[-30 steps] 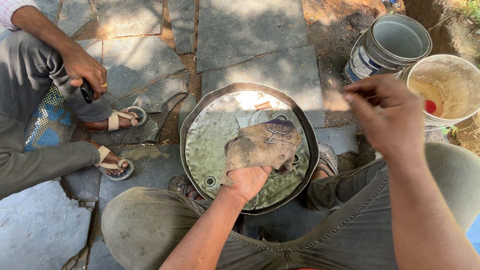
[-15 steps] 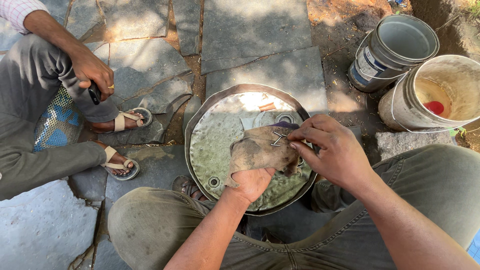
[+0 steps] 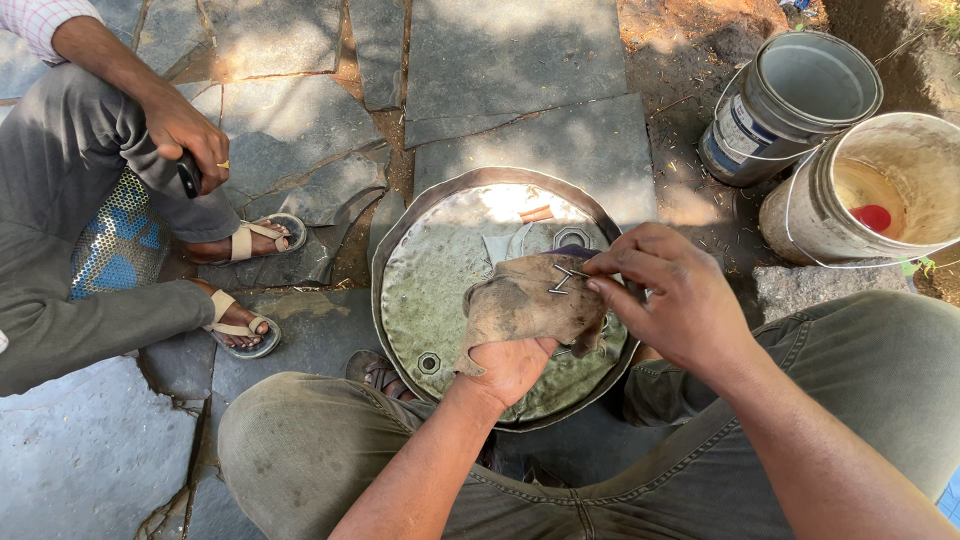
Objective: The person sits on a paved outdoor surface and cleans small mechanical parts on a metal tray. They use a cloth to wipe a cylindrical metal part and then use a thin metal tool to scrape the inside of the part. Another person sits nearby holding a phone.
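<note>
- the ground is an outdoor paving of irregular grey flagstones [image 3: 520, 60] with reddish earth in the cracks and bare brown soil at the upper right, in patchy sun and shade.
- a round, dented grey-green metal drum lid [image 3: 430, 290] with a rusty rim lies flat on the stones between the person's knees; two small bungs show on its face.
- the left hand [image 3: 510, 365] rises from below, its fingers clamped on the lower part of a dirty brown, crumpled piece of leather-like material [image 3: 525, 295], held just above the lid's centre.
- the brown piece has its long axis running roughly left to right, sloping up toward the right, where its upper edge meets the other hand.
- the right hand [image 3: 665, 295] comes in from the right, fingers pinched together at that upper right edge, beside small thin metal nails [image 3: 562, 278] on the material; which fingers touch the nails cannot be told.
- two buckets stand on the soil at upper right: a grey plastic bucket [image 3: 790, 100], and touching it a stained cream bucket [image 3: 880, 190] with a red object inside.
- at left sits another person in grey trousers and sandals, whose hand [image 3: 185, 135] holds a dark object.
</note>
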